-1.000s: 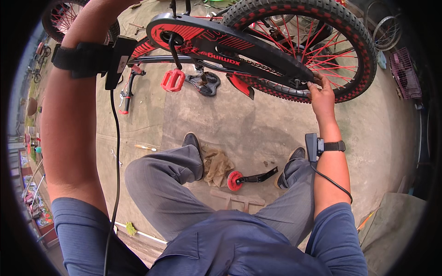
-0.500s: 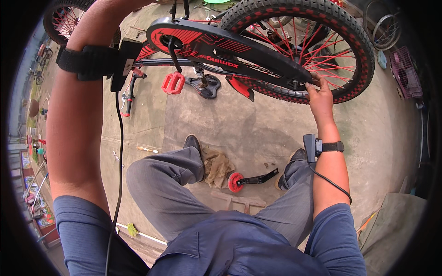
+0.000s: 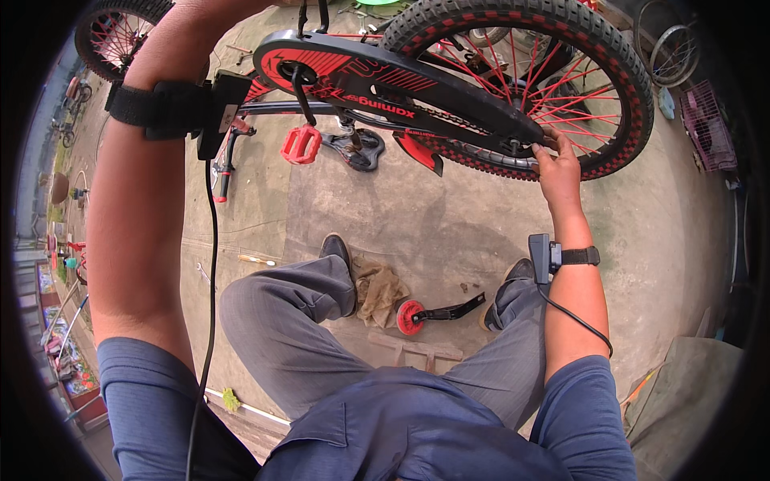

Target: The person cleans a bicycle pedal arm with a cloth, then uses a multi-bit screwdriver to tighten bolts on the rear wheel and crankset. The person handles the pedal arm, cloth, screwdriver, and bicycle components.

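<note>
A black and red bicycle stands upside down before me, its saddle [image 3: 358, 151] and a handlebar grip [image 3: 226, 183] down at the ground. My right hand [image 3: 557, 164] is at the back tip of its chain guard [image 3: 437, 100], beside the rear wheel [image 3: 618, 148]. Thumb and fingers are closed there near the axle end; whatever lies between them is too small to make out. My left arm [image 3: 136, 224] reaches up past the crank side, and its hand lies beyond the top edge. A red pedal [image 3: 301, 145] hangs from the crank.
Between my shoes lie a brown rag [image 3: 378, 293] and a training wheel [image 3: 410, 317] on a black bracket. A screwdriver [image 3: 257, 260] and a wrench [image 3: 202, 272] are on the ground at left. A pink wire cage [image 3: 706, 128] and a loose wheel [image 3: 674, 54] stand at far right.
My left forearm has shifted slightly to the right. My right hand keeps its place at the chain guard's tip, and the bicycle has hardly moved.
</note>
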Demonstrator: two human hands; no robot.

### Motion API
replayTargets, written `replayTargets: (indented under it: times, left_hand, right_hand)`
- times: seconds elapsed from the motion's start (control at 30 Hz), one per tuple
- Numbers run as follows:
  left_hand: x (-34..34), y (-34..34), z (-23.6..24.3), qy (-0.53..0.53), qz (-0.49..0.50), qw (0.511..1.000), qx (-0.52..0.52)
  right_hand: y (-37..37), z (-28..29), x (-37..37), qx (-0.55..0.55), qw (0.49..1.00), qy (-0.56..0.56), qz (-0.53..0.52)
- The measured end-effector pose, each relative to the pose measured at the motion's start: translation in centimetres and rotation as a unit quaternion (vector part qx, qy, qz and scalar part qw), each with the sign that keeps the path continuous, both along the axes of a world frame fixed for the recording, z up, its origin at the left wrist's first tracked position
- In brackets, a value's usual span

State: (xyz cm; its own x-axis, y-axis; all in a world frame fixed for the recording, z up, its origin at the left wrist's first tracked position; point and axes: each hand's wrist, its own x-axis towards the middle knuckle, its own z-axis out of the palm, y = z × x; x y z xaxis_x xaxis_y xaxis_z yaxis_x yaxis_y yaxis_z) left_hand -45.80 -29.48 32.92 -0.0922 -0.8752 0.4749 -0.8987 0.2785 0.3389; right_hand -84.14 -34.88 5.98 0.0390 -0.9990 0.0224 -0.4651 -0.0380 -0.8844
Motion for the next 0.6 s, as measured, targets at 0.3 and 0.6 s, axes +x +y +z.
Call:
replayTargets:
  times: [0.3,0.6]
  left_hand:
    - [0.0,-0.2,0.0,-0.074,-0.027,0.994,-0.078]
    - [0.8,-0.6,1.2,-0.01,0.033,0.998,0.044]
  right_hand:
    - [0.1,0.2,0.0,0.016,1.0,0.002,0.004]
    - [0.1,0.2,0.1,0.003,1.0,-0.005,-0.003]
